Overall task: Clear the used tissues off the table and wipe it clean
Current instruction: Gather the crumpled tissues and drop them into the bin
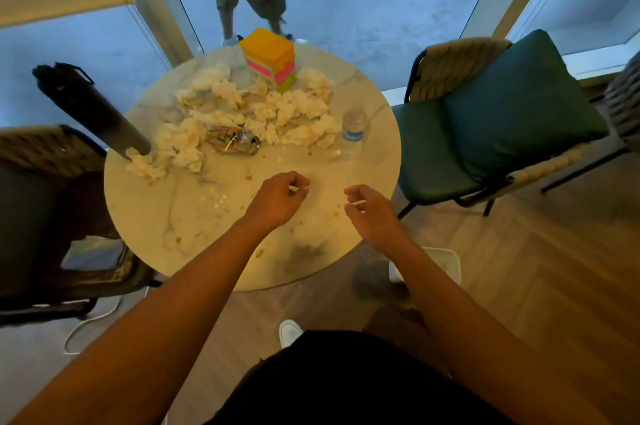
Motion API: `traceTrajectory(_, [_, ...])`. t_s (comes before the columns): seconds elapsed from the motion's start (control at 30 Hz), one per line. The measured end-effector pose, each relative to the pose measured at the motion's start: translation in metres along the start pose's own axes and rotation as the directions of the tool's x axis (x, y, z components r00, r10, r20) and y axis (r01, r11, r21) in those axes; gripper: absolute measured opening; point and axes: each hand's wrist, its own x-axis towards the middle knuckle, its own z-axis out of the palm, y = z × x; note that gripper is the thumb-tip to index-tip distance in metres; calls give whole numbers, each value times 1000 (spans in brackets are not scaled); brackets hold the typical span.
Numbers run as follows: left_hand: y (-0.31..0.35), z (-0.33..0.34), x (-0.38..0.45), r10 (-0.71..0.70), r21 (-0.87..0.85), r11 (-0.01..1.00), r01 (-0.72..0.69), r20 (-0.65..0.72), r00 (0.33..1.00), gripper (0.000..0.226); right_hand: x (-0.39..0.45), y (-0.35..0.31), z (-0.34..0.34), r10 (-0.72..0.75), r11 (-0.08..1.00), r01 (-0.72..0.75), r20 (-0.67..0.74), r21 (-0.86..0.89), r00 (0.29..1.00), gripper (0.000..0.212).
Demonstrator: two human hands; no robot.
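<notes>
Crumpled tissues [252, 112] cover the far half of the round table [180, 216]; left hand [277, 197] and right hand [369, 213], loosely curled, hover at centre frame.

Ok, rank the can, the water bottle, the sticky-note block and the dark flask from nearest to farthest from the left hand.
1. The can, lying on its side just beyond the left hand.
2. The water bottle, upright to the right of it.
3. The sticky-note block, at the table's far edge.
4. The dark flask, on the far left; its gap from the block is close, so this order is less sure.
</notes>
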Motion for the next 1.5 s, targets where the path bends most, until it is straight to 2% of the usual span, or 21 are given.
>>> traceTrajectory(0.23, [-5,-11,59,61,63,996,-61,-5,998,11,20,-5,9,-31,998,31,-5,-46,999,25])
traceTrajectory(0.47, [1,3,135,6,41,999,-3,-88,996,10,75,8,4,-10,998,13,42,-57,999,22])
traceTrajectory(0.7, [-2,38,188,50,187,982,-34,-81,995,37,129,26,6,-33,999,37,135,-28,990,19])
traceTrajectory(0.83, [-9,50,202,34,238,971,-16,-73,997,37,144,31,6,0,1000,0,192,-2,981,17])
traceTrajectory(0.97, [-15,47,207,52,167,986,-21,-180,982,17,148,29,7,27,999,-35,197,41,980,15])
traceTrajectory(1.07, [-18,32,204,96,22,995,-93,-265,960,7,148,22,13,58,996,-70,176,61,983,15])
traceTrajectory(1.17, [-15,8,191,14,-158,985,-69,-329,944,7,145,9,22,121,985,-137,150,108,981,15])
traceTrajectory(1.27, [-19,-13,172,-74,-249,968,-27,-388,919,16,140,-14,34,150,968,-167,103,188,983,16])
traceTrajectory(1.33, [-26,-24,160,-124,-332,943,-1,-355,927,19,139,-33,44,225,895,-243,90,373,970,21])
traceTrajectory(1.43, [-34,-32,136,-62,-428,903,-36,-214,975,16,141,-63,59,341,604,-375,198,704,919,18])
traceTrajectory(1.5, [-39,-35,119,-21,-451,891,-47,-143,989,20,139,-73,69,340,463,-379,235,801,911,13])
